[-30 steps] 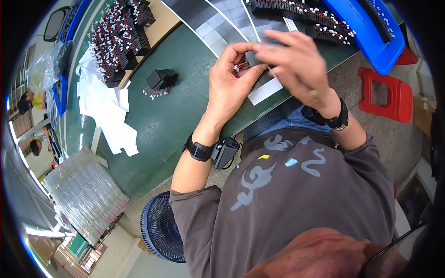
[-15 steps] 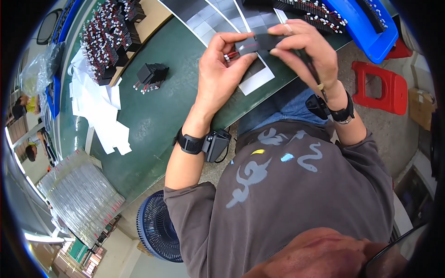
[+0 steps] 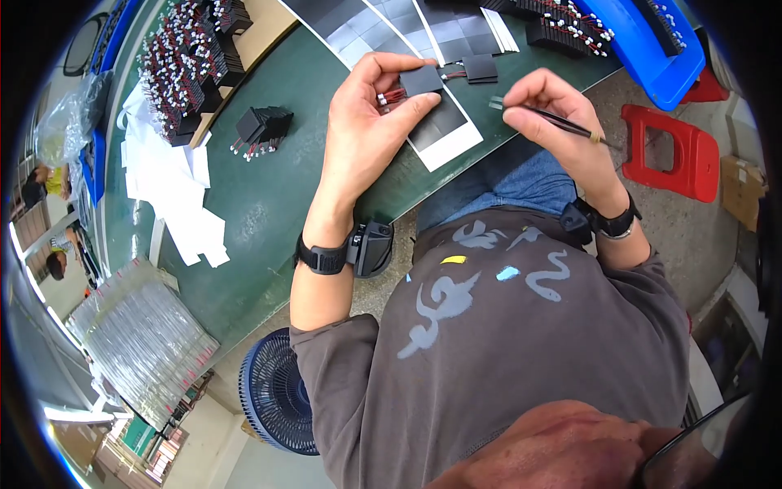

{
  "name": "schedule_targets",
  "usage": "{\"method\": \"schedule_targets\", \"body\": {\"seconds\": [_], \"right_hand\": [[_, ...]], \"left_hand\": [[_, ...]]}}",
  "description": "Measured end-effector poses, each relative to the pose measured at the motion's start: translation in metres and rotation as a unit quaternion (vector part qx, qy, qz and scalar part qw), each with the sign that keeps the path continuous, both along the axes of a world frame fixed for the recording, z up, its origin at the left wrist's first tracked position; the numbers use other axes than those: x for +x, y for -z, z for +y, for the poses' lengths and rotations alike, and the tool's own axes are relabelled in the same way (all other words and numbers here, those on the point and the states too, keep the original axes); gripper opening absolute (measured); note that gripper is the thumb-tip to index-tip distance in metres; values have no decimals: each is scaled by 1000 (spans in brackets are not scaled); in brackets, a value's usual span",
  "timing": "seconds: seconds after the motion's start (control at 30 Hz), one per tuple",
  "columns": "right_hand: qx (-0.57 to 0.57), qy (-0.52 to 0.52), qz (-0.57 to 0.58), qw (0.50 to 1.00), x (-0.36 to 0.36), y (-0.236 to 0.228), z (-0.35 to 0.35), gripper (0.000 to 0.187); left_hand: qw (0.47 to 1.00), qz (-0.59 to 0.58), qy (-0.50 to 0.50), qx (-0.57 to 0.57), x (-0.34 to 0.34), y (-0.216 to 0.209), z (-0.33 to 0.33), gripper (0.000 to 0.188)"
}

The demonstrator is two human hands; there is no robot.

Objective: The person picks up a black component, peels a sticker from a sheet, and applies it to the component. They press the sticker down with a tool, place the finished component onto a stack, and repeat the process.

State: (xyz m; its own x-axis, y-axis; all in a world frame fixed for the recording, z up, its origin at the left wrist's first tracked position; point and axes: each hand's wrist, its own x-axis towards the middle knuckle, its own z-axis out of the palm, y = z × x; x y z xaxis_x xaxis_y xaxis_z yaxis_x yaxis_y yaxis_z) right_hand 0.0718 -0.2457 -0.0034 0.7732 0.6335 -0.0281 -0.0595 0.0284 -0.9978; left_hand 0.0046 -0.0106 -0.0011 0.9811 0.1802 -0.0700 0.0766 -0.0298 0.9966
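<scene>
My left hand (image 3: 366, 114) grips a square black block with red wires (image 3: 421, 80) between thumb and fingers, over the table's near edge. Beside it, to the right, another flat black square (image 3: 481, 68) lies with its red lead pointing toward my left hand. My right hand (image 3: 558, 122) is closed around a slim dark pair of tweezers (image 3: 562, 122) slanting across the fingers. At the fingertips shows a small pale, see-through piece (image 3: 496, 103), too small to name. A printed grey sheet with a white border (image 3: 452, 147) lies below the left hand's block.
Several black blocks with white plugs (image 3: 265, 124) stand on the green table (image 3: 269, 212); many more fill a cardboard tray (image 3: 265, 57). White paper sheets (image 3: 167, 179) lie left. A blue bin (image 3: 664, 81), red stool (image 3: 672, 151) and fan (image 3: 277, 391) stand around.
My right hand has drawn away from the block, right and slightly down. A black square now lies on the table between the hands, and my left hand has shifted slightly left.
</scene>
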Motion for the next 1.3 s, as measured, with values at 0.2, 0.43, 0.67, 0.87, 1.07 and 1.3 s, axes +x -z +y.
{"method": "schedule_targets", "body": {"seconds": [0.2,0.43,0.67,0.87,1.07,1.3], "right_hand": [[-77,17,-80,994,-2,5,19,14],[-141,91,-248,954,1,19,45,17],[-161,66,-308,935,2,22,48,20],[-46,34,-212,976,4,25,42,21],[-142,70,-259,953,3,22,47,21],[-153,67,-262,950,4,21,46,20]], "left_hand": [[998,-21,13,-59,0,11,-5,35],[998,-23,7,-64,2,17,-5,34],[998,-22,7,-62,3,17,-3,33],[997,-26,8,-76,3,16,-4,33],[998,-26,9,-63,3,18,-2,33],[997,-35,8,-72,3,18,-4,33]]}}
